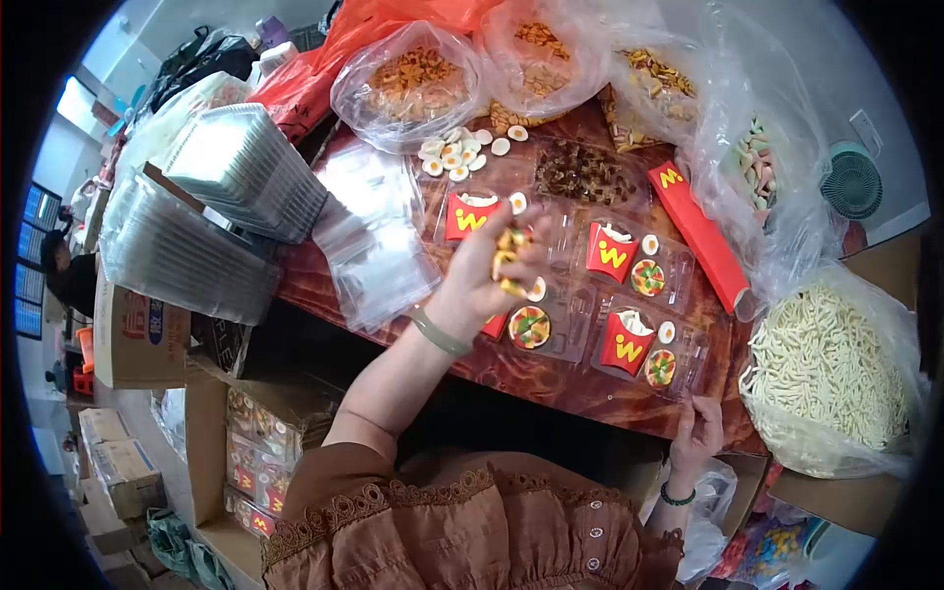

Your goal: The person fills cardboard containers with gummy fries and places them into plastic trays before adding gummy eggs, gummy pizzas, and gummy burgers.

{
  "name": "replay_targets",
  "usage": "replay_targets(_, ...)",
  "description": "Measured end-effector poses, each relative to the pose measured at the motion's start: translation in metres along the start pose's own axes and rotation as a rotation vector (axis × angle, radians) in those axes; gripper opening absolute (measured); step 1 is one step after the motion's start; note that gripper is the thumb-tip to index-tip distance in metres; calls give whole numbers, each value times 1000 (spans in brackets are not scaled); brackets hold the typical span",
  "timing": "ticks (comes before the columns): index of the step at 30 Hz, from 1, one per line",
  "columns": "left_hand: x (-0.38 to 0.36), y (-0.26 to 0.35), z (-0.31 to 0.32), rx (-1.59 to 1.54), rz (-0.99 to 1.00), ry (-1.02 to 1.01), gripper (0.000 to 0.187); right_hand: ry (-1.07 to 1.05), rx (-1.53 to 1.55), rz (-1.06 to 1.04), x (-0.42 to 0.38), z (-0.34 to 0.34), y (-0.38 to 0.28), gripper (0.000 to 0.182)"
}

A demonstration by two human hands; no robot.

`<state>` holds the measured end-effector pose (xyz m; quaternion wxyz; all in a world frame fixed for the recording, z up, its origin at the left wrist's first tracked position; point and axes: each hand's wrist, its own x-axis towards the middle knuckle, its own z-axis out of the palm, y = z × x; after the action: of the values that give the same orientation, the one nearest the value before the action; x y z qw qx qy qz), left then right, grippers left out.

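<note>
My left hand (pixel 500 264), with a pale bangle at the wrist, is closed around several small yellow and brown gummy candies (pixel 510 267). It hovers over the clear plastic trays in the middle of the table, hiding part of them. Each of the trays (pixel 568 342) has a red fries box (pixel 612 252) with a yellow logo. Round pizza-like gummies (pixel 529 327) and egg gummies (pixel 650 245) lie beside several boxes. My right hand (pixel 697 429), wearing a dark bead bracelet, is at the table's front edge below the right-hand tray. Its fingers are loosely bent and apart, holding nothing visible.
Loose egg gummies (pixel 454 155) and brown cola-like gummies (pixel 585 173) lie toward the back. Open bags (pixel 411 84) of candies line the far edge. A flattened red carton (pixel 700 236) and a bag of pale sticks (pixel 831 369) are right; stacked clear trays (pixel 241 167) are left.
</note>
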<state>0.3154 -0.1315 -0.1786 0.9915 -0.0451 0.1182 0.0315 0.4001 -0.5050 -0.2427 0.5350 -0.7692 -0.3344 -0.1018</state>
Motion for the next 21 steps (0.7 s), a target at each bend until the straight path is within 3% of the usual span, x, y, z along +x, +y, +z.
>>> replay_targets(2, 12, 56, 11, 94, 146, -176, 29, 39, -22, 9, -5, 2, -8, 11)
replay_targets(3, 22, 90, 20, 268, 346, -113, 28, 19, -28, 31, -8, 2, -11, 10)
replay_targets(4, 37, 129, 27, 364, 463, -172, 35, 2, -35, 52, -9, 4, -14, 10)
replay_targets(6, 71, 189, 47, 643, 1075, 166, 39, -2, -74, 55, -9, 10, -22, 10)
replay_targets(8, 106, 249, 36, 1354, 1474, 537, 53, -25, -107, 66, -12, 14, -30, 10)
replay_targets(10, 118, 282, 24, 1668, 1464, 549, 64, -104, -122, 112, -7, 15, -34, 11)
replay_targets(13, 112, 271, 30, 1873, 1664, 808, 45, -53, -101, 200, -4, 13, -34, 11)
replay_targets(14, 106, 251, 41, 1848, 1815, 700, 29, -51, -105, 203, -3, 13, -32, 11)
replay_targets(15, 107, 233, 56, 1847, 1810, 696, 29, -46, -85, 191, -1, 12, -28, 10)
replay_targets(17, 115, 200, 80, 1938, 1767, -2, 20, -46, -75, 183, 5, 14, -27, 10)
replay_targets(19, 152, 187, 104, 2023, 1713, -168, 16, -82, -143, 89, 18, 17, -32, 9)
replay_targets(21, 216, 208, 109, 2408, 1620, -43, 20, -79, -148, 90, 24, 15, -36, 9)
